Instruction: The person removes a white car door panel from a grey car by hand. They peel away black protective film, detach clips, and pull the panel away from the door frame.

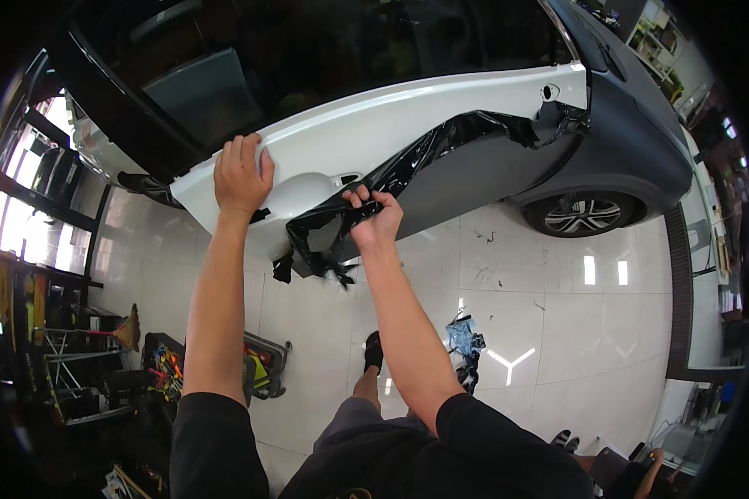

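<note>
A car door (341, 116) spans the upper middle, white on its upper part and dark matte grey below. Between the two colours runs a loose, crumpled strip of glossy black film (441, 137), peeled away from the panel and still attached towards the far right. My right hand (379, 220) is closed around the film's bunched edge, just below the door handle recess (304, 190). Torn ends of film dangle beneath that hand. My left hand (243, 176) lies on the white panel by the window's lower edge, fingers laid over it, holding nothing.
The car's front wheel (587, 214) stands at right. Crumpled blue and black scraps (466, 339) lie on the glossy tiled floor. A cart (266, 366) with tools is behind my left arm. Another person's feet (564, 439) show at lower right.
</note>
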`<move>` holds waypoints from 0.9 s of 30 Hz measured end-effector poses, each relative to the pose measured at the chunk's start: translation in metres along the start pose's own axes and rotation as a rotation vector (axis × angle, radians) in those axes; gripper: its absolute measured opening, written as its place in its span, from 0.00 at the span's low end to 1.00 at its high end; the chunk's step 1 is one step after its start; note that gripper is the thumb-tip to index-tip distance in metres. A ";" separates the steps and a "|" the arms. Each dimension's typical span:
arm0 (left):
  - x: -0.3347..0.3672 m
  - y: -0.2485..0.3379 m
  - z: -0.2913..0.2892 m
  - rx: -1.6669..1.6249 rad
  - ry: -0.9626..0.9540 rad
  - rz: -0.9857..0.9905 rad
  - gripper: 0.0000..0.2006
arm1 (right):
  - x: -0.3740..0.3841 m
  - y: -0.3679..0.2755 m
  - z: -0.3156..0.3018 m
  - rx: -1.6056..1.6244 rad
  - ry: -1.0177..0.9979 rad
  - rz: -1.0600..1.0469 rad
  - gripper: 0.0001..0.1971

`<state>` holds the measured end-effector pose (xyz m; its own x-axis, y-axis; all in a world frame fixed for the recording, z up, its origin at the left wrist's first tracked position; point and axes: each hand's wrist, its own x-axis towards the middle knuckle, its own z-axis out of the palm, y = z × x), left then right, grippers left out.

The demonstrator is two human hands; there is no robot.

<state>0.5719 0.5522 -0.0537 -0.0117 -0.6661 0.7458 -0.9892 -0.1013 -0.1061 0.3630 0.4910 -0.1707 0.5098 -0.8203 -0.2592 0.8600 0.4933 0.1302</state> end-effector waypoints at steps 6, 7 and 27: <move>-0.003 0.021 0.010 0.072 0.129 -0.150 0.08 | -0.021 -0.006 0.018 -0.094 -0.092 0.030 0.20; -0.006 0.022 0.013 0.094 0.170 -0.127 0.08 | -0.029 -0.011 0.019 -0.247 -0.090 0.042 0.27; -0.005 0.016 0.029 0.146 0.176 -0.152 0.10 | -0.123 -0.184 -0.011 -1.474 0.113 0.071 0.22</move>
<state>0.5606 0.5322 -0.0781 0.0970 -0.4978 0.8618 -0.9501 -0.3043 -0.0688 0.1417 0.5047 -0.1734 0.4851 -0.7905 -0.3739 0.0025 0.4289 -0.9034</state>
